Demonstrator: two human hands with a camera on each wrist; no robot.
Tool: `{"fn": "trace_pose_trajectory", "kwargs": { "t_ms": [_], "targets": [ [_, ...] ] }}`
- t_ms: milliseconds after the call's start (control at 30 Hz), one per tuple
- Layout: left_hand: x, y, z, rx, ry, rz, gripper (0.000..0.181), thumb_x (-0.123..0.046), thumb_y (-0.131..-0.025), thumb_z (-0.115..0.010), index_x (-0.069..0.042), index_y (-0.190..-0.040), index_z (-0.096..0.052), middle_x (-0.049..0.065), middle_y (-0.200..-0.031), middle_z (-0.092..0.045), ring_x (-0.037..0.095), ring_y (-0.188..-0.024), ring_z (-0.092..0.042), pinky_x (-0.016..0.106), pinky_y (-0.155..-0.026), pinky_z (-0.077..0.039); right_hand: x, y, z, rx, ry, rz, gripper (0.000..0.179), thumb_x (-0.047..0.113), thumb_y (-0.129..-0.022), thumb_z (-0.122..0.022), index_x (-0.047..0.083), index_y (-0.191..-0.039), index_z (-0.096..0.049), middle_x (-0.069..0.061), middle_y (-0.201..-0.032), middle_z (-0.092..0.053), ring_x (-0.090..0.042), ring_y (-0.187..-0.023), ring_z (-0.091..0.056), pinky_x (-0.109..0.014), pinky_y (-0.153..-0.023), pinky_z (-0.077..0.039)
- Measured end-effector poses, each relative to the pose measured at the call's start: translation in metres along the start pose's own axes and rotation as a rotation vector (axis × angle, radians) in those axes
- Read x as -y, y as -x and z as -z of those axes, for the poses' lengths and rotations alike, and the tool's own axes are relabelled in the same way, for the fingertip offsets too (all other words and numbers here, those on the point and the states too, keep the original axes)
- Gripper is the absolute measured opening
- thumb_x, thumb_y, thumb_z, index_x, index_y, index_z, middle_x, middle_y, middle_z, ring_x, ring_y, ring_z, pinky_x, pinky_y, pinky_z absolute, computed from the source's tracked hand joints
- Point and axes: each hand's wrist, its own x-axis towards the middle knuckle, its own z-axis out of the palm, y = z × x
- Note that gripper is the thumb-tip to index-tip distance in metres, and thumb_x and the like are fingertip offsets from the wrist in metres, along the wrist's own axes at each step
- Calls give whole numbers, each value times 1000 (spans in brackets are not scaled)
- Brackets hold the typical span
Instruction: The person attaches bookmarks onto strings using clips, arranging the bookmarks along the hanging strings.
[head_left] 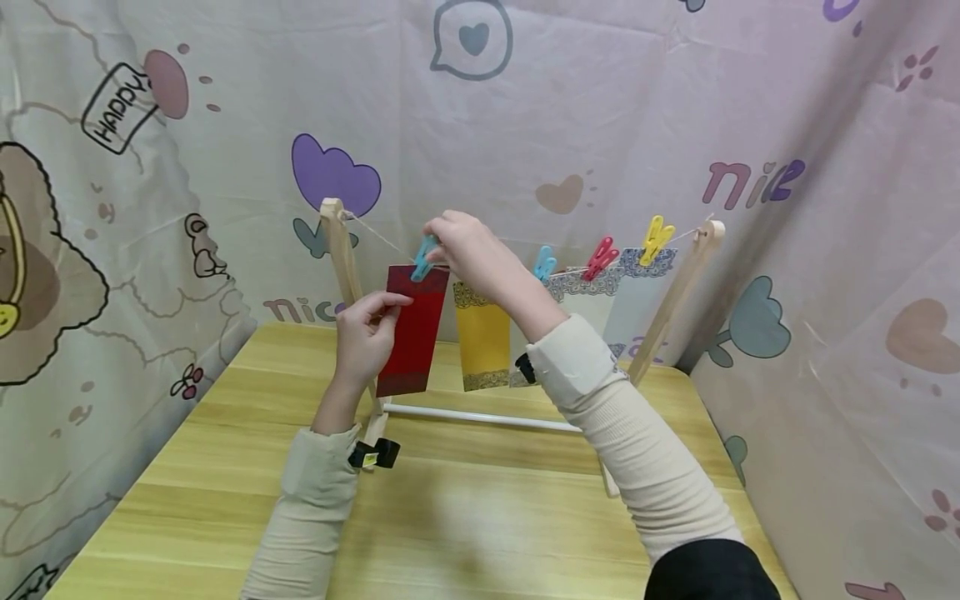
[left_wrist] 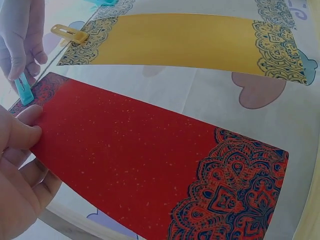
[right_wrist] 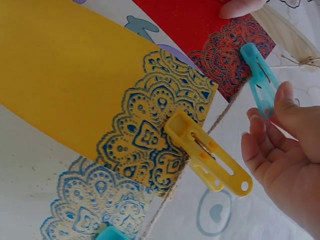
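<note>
My left hand [head_left: 365, 337] pinches the left edge of a red card [head_left: 411, 342] with lace-like patterned ends, close below its top. Above it, my right hand [head_left: 468, 254] holds the handles of a light blue clothespin [right_wrist: 260, 77] between thumb and fingers. That clothespin's tip lies over the red card's patterned top edge, at the twine [right_wrist: 220, 117]. Beside the red card hangs a yellow card [left_wrist: 190, 42] with the same kind of pattern, held on the twine by a yellow clothespin [right_wrist: 207, 152]. In the head view the right hand and forearm cover that yellow clothespin.
The twine runs between two wooden posts, left [head_left: 341, 250] and right [head_left: 678, 296], joined low down by a white rod [head_left: 480, 417]. Farther right, pale cards [head_left: 592, 304] hang from blue, red [head_left: 601, 258] and yellow clothespins. The stand rests on a wood-grain table [head_left: 225, 500] before a printed cloth.
</note>
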Motion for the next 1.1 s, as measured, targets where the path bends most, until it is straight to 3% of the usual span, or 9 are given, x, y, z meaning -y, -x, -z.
{"fn": "trace_pose_trajectory", "kwargs": {
  "t_ms": [300, 533, 733, 900, 1100],
  "targets": [
    [5, 2, -1, 6, 27, 12, 12, 16, -81, -51, 15, -83, -63, 26, -84, -62, 26, -61, -49, 12, -53, -38, -3, 1, -3, 8, -10, -29, 39, 17, -89, -54, -3, -122, -50, -14, -113, -55, -20, -94, -51, -22, -82, -41],
    [8, 4, 0, -2, 44, 6, 10, 16, -80, -53, 15, -84, -62, 26, -85, -62, 33, -75, -58, 13, -71, -44, -6, 4, -6, -58, -53, -6, 41, 17, -87, -57, -3, -123, -50, -13, -110, -56, -20, -89, -51, -22, -80, -41],
    [10, 8, -1, -22, 50, 2, 9, 17, -79, -54, 16, -83, -62, 27, -87, -61, 33, -79, -56, 15, -74, -44, -11, 11, -7, -119, -103, 4, 44, 16, -87, -57, -3, -126, -47, -15, -115, -54, -21, -92, -51, -23, -82, -42],
    [13, 12, -2, -52, 75, 25, 10, 19, -78, -53, 18, -84, -60, 28, -89, -59, 32, -81, -55, 15, -74, -45, -17, 17, -8, -212, -124, 47, 42, 15, -87, -57, -5, -124, -48, -16, -117, -53, -22, -96, -54, -23, -84, -42],
    [18, 18, -1, -103, 103, 27, 13, 21, -77, -52, 20, -89, -58, 31, -96, -58, 36, -88, -55, 24, -78, -47, -22, 24, -11, -379, -172, 136, 35, 9, -83, -62, -7, -114, -55, -17, -109, -57, -23, -93, -54, -21, -83, -42]
  ]
}}
